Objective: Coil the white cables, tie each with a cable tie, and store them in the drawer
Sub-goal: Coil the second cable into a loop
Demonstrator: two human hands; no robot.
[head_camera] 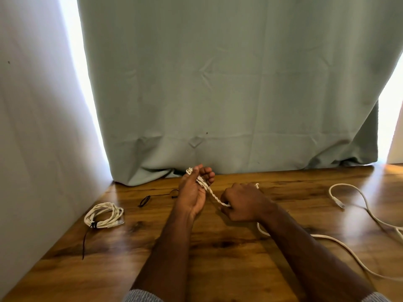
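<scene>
Above the glossy brown wooden desk, the left hand stands palm-up, its grip curled round turns of a twisted white cable — the strand runs taut to the right hand, which pinches it in a closed fist. A coiled white cable bound with a black tie lies at the left; a loose white cable trails right — near a spare black cable tie.

Backlit curtain gaps; edges perhaps warped.
</scene>
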